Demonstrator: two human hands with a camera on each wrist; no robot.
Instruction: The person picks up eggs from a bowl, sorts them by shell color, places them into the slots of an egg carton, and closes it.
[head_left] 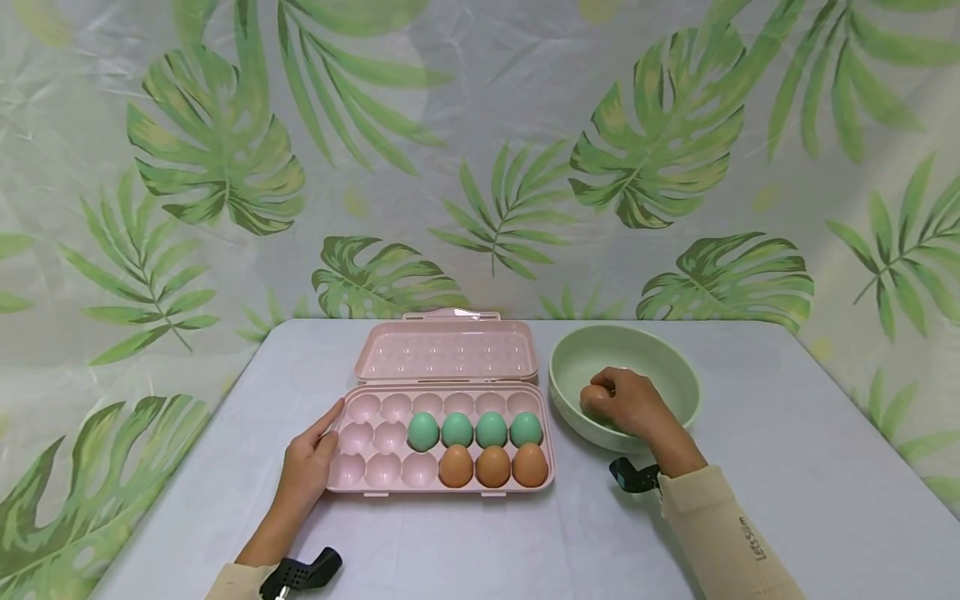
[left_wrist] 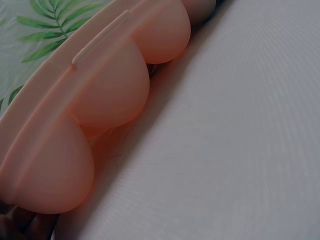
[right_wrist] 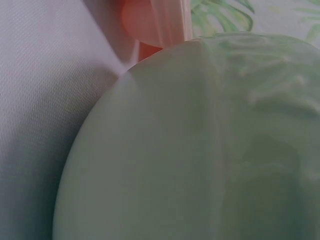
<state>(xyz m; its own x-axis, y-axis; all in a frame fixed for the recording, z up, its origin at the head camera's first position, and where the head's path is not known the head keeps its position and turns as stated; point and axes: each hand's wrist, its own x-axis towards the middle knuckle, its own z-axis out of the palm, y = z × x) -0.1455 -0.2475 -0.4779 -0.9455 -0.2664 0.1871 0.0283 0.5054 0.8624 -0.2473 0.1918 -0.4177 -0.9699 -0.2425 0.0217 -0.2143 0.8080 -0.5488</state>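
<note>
The right hand [head_left: 628, 404] is inside the green bowl [head_left: 675, 367] w/ fingers curled round a brown egg [head_left: 594, 395]. The left hand [head_left: 309, 462] lies flat, fingers straight, touching the left end of the pink egg tray [head_left: 390, 482]. Between the hands, nearer the right one, the tray holds 4 green eggs [head_left: 474, 429] & 3 brown eggs [head_left: 492, 466]. All on the desk [head_left: 787, 467].
</note>
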